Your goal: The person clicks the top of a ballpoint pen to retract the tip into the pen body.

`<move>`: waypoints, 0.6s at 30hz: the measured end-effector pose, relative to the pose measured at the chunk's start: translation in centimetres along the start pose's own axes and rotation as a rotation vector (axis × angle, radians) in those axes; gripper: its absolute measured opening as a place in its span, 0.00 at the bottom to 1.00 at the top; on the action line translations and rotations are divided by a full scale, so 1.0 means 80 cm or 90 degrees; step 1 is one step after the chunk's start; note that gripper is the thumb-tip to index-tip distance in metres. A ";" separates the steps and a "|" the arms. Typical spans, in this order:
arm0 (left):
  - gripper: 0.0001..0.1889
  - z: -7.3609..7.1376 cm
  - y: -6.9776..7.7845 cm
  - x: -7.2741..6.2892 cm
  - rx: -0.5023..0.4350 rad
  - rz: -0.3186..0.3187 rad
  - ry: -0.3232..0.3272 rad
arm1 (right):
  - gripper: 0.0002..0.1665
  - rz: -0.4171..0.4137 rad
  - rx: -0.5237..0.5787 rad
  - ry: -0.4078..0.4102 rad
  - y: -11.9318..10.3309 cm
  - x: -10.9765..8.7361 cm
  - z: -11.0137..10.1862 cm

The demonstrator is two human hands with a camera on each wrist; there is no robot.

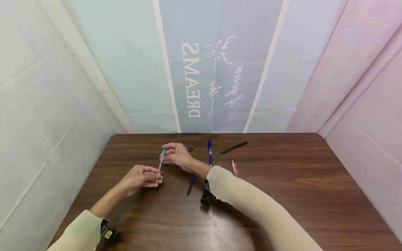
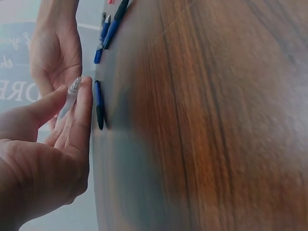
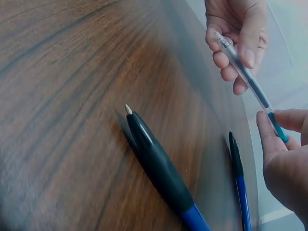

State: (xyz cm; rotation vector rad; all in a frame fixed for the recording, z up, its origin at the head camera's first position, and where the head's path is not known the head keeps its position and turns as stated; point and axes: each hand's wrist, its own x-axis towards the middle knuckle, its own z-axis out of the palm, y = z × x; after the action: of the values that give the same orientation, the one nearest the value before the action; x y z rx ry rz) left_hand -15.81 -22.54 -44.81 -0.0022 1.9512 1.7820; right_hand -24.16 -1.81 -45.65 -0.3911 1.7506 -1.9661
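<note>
A slim pen (image 1: 159, 168) with a clear barrel and a teal end is held tilted above the left part of the table, between both hands. My left hand (image 1: 138, 179) pinches it near its pointed end, thumb on top. At the teal end, the thumb and fingers of my right hand (image 1: 178, 155) grip it, as the right wrist view shows. Beneath the right wrist lies a blue pen with a black grip (image 3: 159, 163). Another blue-and-black pen (image 3: 239, 187) rests farther off, partly hidden by the right hand in the head view.
On the brown wooden table (image 1: 282, 188), a blue pen (image 1: 210, 148), a black pen (image 1: 233, 147) and a red-and-clear pen (image 1: 234, 167) lie right of the hands. The right sleeve (image 1: 251, 198) crosses just in front of them. A printed cloth (image 1: 220, 115) hangs behind the far edge.
</note>
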 end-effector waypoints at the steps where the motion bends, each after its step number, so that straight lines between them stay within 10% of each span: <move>1: 0.20 -0.001 -0.001 -0.001 0.001 -0.001 0.000 | 0.35 0.003 0.000 0.000 0.000 0.000 0.002; 18: 0.20 -0.019 -0.020 -0.020 0.024 -0.009 0.014 | 0.34 0.034 -0.070 0.040 0.011 -0.005 0.034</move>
State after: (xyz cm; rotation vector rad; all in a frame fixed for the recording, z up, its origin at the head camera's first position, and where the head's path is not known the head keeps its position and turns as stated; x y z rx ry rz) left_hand -14.41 -24.73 -45.70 -0.0229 1.9951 1.7428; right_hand -22.33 -3.97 -46.08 -0.3189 1.8945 -1.8705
